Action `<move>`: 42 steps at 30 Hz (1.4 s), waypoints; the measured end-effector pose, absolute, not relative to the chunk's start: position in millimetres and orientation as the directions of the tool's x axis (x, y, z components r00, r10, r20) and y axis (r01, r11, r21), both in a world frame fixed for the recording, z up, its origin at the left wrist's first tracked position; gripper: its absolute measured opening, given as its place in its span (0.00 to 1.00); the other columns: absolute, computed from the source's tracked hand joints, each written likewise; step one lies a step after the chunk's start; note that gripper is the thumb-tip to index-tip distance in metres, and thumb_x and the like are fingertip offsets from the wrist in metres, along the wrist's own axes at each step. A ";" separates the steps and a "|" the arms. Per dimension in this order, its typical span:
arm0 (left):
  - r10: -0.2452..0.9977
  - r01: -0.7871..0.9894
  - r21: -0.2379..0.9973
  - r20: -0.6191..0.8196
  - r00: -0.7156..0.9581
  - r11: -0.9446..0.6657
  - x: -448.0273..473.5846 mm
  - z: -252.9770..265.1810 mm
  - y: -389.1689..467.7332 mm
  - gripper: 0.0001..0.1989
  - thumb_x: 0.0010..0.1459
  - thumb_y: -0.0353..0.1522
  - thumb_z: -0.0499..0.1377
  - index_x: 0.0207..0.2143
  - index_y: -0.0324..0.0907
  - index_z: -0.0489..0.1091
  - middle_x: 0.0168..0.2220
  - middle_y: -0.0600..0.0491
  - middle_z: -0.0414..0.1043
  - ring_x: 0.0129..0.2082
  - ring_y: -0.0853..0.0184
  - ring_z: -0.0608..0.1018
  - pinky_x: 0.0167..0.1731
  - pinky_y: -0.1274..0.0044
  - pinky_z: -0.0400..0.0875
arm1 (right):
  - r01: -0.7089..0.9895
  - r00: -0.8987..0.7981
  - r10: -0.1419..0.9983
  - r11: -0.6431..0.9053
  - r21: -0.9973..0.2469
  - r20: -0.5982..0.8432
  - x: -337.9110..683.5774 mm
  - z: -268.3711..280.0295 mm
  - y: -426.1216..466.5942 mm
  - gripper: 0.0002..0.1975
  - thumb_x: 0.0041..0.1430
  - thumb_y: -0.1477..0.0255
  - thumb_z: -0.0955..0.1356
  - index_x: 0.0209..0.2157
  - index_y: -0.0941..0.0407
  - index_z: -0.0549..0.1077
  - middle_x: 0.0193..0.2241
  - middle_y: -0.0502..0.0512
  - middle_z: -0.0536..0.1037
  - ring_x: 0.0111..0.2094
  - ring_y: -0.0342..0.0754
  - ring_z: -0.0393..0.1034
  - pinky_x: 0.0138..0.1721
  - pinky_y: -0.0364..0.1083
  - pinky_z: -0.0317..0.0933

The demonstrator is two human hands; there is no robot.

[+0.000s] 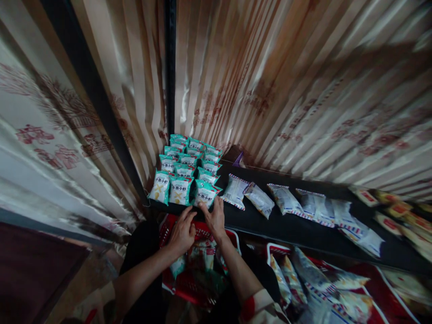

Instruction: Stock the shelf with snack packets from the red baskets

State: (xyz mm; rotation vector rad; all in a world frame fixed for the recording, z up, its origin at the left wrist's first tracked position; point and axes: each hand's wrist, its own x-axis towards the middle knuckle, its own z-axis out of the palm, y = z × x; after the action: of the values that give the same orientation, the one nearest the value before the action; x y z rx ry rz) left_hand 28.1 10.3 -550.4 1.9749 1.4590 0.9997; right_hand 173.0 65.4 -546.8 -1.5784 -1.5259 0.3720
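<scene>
Teal-and-white snack bags (pixel 181 191) with black lettering stand in three columns at the left end of a black shelf. My right hand (pixel 215 220) is on the front bag of the right column (pixel 204 194), thumb at its lower front and fingers at its right side. Just left of it, below the shelf's front edge, my left hand (pixel 182 231) holds nothing that I can see. Its fingers are slightly bent, with the thumb apart. Under both hands is a red basket (pixel 233 238) with a few bags in it, partly hidden by my forearms.
White-and-blue striped bags (pixel 286 200) lie along the shelf (pixel 249 220) to the right, with red-and-yellow packets (pixel 401 211) farther along. A second red basket (pixel 278 247) of bags stands lower right. Printed curtains (pixel 243 90) and a dark post (pixel 170 67) close off the back.
</scene>
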 end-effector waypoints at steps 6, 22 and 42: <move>0.948 0.619 0.719 0.262 0.181 -0.317 28.3 -549.2 8.8 0.21 0.51 0.22 0.48 0.48 0.38 0.66 0.57 0.43 0.61 0.57 0.61 0.65 0.56 0.63 0.62 | 0.626 0.187 0.915 0.169 -0.761 0.357 169.2 -546.8 65.4 0.27 0.55 0.55 0.63 0.51 0.57 0.65 0.52 0.64 0.59 0.55 0.57 0.55 0.56 0.56 0.54; 0.935 0.618 0.706 0.313 0.168 -0.347 30.2 -546.0 11.7 0.24 0.54 0.22 0.46 0.53 0.38 0.62 0.56 0.44 0.62 0.57 0.63 0.66 0.56 0.65 0.62 | 0.639 0.162 0.908 0.202 -0.743 0.386 166.0 -544.5 67.5 0.27 0.53 0.55 0.66 0.49 0.57 0.67 0.56 0.66 0.57 0.59 0.60 0.50 0.57 0.59 0.52; 0.914 0.639 0.666 0.369 0.165 -0.385 39.5 -542.0 27.5 0.23 0.61 0.29 0.44 0.59 0.42 0.54 0.52 0.45 0.60 0.53 0.64 0.69 0.51 0.68 0.68 | 0.462 0.098 0.941 0.246 -0.852 0.324 175.0 -532.5 77.5 0.30 0.57 0.56 0.63 0.58 0.55 0.60 0.57 0.60 0.63 0.61 0.55 0.53 0.60 0.56 0.48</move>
State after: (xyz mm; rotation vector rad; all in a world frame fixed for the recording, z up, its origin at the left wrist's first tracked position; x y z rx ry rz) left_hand 39.5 27.5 -542.0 2.0919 1.4780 1.0670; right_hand 175.0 77.5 -532.5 -1.3689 -1.5206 0.6045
